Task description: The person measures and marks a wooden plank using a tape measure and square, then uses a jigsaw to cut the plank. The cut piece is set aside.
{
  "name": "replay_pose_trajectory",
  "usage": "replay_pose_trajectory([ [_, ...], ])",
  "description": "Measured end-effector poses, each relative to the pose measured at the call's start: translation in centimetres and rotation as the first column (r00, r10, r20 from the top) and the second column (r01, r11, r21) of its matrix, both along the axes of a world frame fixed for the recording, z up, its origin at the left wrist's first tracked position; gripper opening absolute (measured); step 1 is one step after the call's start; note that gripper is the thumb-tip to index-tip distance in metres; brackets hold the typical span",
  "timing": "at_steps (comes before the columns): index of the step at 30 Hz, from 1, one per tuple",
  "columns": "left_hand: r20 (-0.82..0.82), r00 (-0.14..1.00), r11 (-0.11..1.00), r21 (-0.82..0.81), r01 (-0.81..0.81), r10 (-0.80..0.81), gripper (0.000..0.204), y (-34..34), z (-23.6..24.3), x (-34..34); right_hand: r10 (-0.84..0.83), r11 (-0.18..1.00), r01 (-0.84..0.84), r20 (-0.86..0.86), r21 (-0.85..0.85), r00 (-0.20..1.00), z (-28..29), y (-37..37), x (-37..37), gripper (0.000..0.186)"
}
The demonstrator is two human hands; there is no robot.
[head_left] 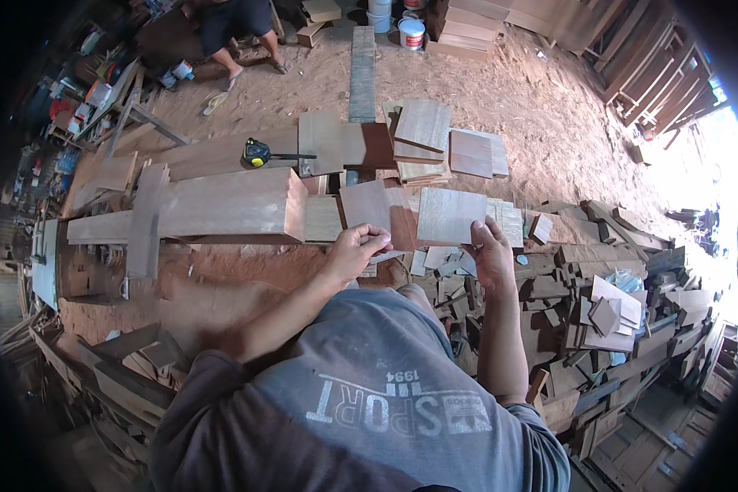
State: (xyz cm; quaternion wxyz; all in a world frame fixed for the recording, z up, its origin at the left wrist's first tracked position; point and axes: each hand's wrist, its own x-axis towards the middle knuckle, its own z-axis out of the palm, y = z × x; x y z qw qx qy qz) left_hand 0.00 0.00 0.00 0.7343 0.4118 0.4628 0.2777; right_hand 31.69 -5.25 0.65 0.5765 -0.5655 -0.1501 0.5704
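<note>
My right hand (494, 256) grips the lower right corner of a flat, pale rectangular wooden board (451, 215), held up over the bench. The thumb and fingers of my left hand (357, 252) are pinched together; what they hold, if anything, is too small to make out. Just beyond that hand a squarish wooden piece (364, 202) leans, partly covered by the fingers. A reddish-brown piece (402, 217) shows between it and the board. To the left lies a long wooden box (230, 205) with a smooth top.
A black and yellow tape measure (256, 152) rests on planks beyond the box. Stacked boards (422, 125) lie farther off. Wood offcuts (607, 316) pile up at right. Buckets (412, 34) and another person's legs (246, 53) are at the far side.
</note>
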Motion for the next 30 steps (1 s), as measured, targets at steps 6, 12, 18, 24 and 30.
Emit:
replay_pose_trajectory([
  [6,-0.099,0.993,0.994,0.075,0.073,-0.066,0.033,0.3,-0.1,-0.7,0.132,0.989,-0.132,-0.003,0.063,0.991,1.0,1.4,-1.9,0.032],
  [12,0.239,0.965,0.993,-0.046,-0.105,0.113,0.035,-0.8,0.7,1.2,0.253,0.967,-0.243,-0.159,0.078,0.954,-0.1,1.5,-6.2,0.031],
  [18,-0.106,0.986,0.979,0.169,-0.112,0.131,0.038,-0.5,0.0,-0.4,0.323,0.946,-0.320,-0.108,0.046,0.940,-0.9,1.8,-6.9,0.023],
  [24,-0.100,0.989,0.976,0.199,-0.086,0.108,0.042,-0.3,0.0,-0.9,0.333,0.943,-0.331,-0.115,0.034,0.936,0.1,2.6,-7.8,0.024],
  [30,-0.219,0.976,0.944,0.324,0.067,0.006,0.048,0.0,1.0,-1.4,0.332,0.943,-0.329,-0.094,0.048,0.938,1.7,2.0,-8.3,0.022],
])
